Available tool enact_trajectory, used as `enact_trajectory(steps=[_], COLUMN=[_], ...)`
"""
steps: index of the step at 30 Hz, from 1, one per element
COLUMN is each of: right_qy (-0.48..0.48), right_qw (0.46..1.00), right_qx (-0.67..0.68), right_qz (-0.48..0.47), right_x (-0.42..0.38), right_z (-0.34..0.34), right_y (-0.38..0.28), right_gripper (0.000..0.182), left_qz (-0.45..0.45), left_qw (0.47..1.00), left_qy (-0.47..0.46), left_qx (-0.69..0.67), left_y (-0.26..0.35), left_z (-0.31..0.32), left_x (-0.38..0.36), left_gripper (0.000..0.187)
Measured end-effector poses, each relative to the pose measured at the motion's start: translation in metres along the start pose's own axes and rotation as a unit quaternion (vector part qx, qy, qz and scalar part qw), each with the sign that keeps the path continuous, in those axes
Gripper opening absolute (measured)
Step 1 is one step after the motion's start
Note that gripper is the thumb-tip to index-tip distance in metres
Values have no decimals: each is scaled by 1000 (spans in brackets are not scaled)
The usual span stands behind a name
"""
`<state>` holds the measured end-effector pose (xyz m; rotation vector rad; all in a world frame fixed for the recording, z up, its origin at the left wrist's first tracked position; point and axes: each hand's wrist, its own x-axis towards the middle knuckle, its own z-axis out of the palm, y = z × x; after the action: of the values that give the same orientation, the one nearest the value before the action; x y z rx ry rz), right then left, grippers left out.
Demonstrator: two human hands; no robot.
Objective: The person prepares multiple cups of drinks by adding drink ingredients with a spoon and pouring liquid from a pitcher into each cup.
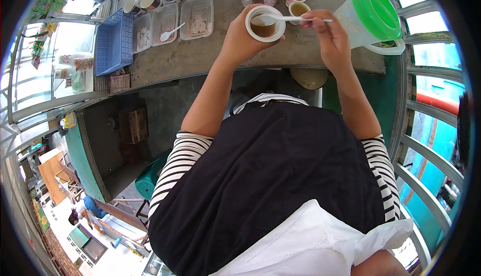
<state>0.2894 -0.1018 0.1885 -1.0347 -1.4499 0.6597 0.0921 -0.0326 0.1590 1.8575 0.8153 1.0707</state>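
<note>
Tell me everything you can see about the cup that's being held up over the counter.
The cup is small, round and white, plastic by the look of it, with a thick rim. It stands upright and open, holding a brownish liquid. The left hand grips it from the side, above the grey counter. A white plastic spoon, pinched by the right hand, lies across its mouth, bowl over the liquid.

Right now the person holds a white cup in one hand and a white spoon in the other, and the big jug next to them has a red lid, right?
Not quite: the jug's lid is green, as the head view shows. The left hand does hold the white cup, and the right hand holds the white spoon over it.
</note>
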Motion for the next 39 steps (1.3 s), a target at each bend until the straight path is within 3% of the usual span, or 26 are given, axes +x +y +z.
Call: enact_trajectory(steps=[4,6,7,9,10,12,16,18,20,22,25,30,32,35,37,39], right_qy=[-82,-133,-135,-108,-108,-71,-26,105,274,477,532,496,498,454,425,419], right_qw=[984,936,937,960,960,981,984,978,958,870,832,847,844,872,876,882], right_qx=[-153,-300,-298,-255,-255,-106,-87,-116,-43,4,11,36,55,90,185,174], right_qz=[-43,-125,-124,-32,-31,143,151,137,79,123,153,189,190,157,132,129], right_x=[-6,-11,-16,-23,-25,-26,-20,-22,-36,-42,-54,-37,-21,-3,5,5], right_z=[1,6,9,15,16,19,-1,-26,-63,-91,-115,-139,-145,-163,-189,-210], right_y=[2,3,8,15,17,16,43,53,75,82,81,81,77,80,94,111], right_gripper=[13,13,13,13,13,15,22,24,26,38,53,64,67,70,71,67], left_qz=[-50,-84,-86,-97,-97,-90,-148,-180,-184,-183,-150,-119,-108,-74,-75,-75], left_qw=[998,993,993,992,991,993,985,983,983,978,979,981,992,997,997,996], left_qy=[-41,-76,-75,-85,-86,-71,-54,-27,13,81,122,122,61,29,32,35], left_qx=[-26,-21,-20,-14,-13,-32,-68,-5,-15,-64,-68,-89,-24,-13,-18,-24], left_y=[-6,-16,-21,-25,-27,-32,-64,-90,-115,-149,-158,-168,-160,-163,-167,-167], left_z=[5,9,12,15,16,19,25,29,33,39,39,39,31,27,27,28], left_x=[-9,-14,-17,-20,-21,-22,-23,-25,-31,-40,-49,-61,-62,-63,-63,-65], left_gripper=[62,60,60,60,60,60,63,69,70,74,75,70,71,70,68,66])
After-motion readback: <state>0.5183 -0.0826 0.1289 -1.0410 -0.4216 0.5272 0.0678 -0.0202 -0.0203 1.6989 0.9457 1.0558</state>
